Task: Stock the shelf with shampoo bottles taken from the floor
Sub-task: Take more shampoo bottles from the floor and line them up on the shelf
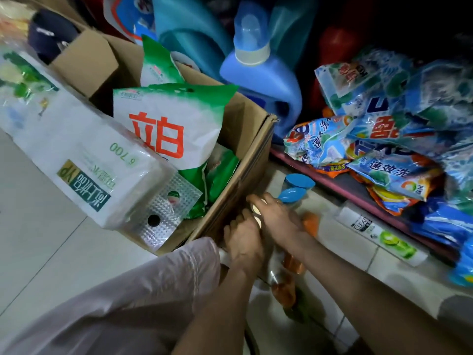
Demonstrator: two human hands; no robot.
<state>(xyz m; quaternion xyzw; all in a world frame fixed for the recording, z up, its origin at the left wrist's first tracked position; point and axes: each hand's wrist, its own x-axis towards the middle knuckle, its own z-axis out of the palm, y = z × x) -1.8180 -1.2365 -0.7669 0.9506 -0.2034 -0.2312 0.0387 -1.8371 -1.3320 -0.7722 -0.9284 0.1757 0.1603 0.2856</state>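
Bare forearms, no sleeves or jewellery visible — pale pinkish-white trousers [143,290], softly creased, cover the leg.

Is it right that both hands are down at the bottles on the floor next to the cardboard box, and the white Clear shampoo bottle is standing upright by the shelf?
Not quite. The head view shows the white Clear shampoo bottle lying on its side on the floor by the shelf, not upright. The rest holds: left hand and right hand are at the bottles beside the cardboard box.

My two hands: left hand [242,242], right hand [277,216]. One cardboard box [245,139]. Two green-white detergent bags [169,129] in it. One white Clear bottle [381,237] lying flat. Two blue-capped bottles [297,187]. One big blue jug [261,80]. Blue sachets piled up, can't count.
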